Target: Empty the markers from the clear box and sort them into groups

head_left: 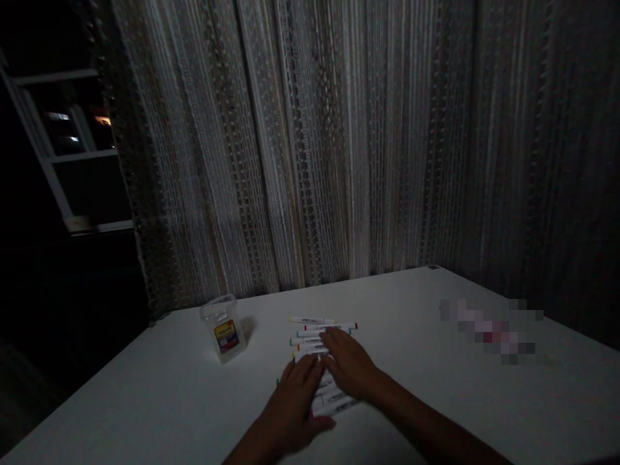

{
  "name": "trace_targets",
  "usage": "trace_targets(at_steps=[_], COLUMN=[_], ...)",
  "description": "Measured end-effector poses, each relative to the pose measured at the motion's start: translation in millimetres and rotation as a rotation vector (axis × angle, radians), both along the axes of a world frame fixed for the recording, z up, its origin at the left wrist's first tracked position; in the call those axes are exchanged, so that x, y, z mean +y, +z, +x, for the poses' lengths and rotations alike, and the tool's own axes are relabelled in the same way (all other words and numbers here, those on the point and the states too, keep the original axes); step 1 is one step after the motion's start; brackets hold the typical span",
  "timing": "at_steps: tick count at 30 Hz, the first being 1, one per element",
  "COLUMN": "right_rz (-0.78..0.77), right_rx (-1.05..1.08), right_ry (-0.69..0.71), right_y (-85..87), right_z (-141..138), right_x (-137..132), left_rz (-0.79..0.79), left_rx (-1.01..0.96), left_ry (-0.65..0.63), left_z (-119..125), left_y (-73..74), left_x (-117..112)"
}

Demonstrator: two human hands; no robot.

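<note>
Several white markers with coloured ends lie side by side across the table, among them a yellow-ended marker (312,320) at the back and a red-ended marker (334,327) just in front of it. My left hand (293,400) rests over the left part of the row, fingers stretched forward and thumb out to the right. On the right part lies my right hand (349,365), its fingers extended flat over the markers. Near my left thumb shows a pink-ended marker (336,407). Both hands partly cover the markers in the middle.
A clear plastic container (224,329) with a yellow and dark label stands with its lid up at the back left of the white table (416,297). A blurred-out item (489,329) lies at the right. Behind the table hangs a curtain (314,142).
</note>
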State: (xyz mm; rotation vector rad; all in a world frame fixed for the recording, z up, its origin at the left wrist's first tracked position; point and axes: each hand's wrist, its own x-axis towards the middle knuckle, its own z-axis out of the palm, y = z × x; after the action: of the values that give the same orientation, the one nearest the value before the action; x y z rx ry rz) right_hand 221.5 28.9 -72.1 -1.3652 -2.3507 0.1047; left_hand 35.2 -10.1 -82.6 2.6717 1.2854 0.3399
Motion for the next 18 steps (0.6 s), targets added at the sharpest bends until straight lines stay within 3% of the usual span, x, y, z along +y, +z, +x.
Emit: trace_targets(at_steps=[3,8,12,18], right_rz=[-0.017,-0.171,-0.182,-0.092], right_rx=[-0.041,-0.139,-0.198,-0.201], right_ry=[-0.002,0.045,-0.044,-0.229], right_y=[10.9,17.4,16.0,15.8], right_z=[5.5,6.2,2.9,-0.1], right_x=[34.3,73.3,66.9,28.6], left_rz=[-0.059,-0.08,-0.048,0.06], left_rx=[0.076,0.133,0.162,0.048], left_ry=[0.015,0.015,0.125,0.389], left_z=[2.2,-22.3,-39.8,-44.3], left_y=[7.5,17.0,16.2,0.5], left_x=[5.4,20.3,35.8,42.8])
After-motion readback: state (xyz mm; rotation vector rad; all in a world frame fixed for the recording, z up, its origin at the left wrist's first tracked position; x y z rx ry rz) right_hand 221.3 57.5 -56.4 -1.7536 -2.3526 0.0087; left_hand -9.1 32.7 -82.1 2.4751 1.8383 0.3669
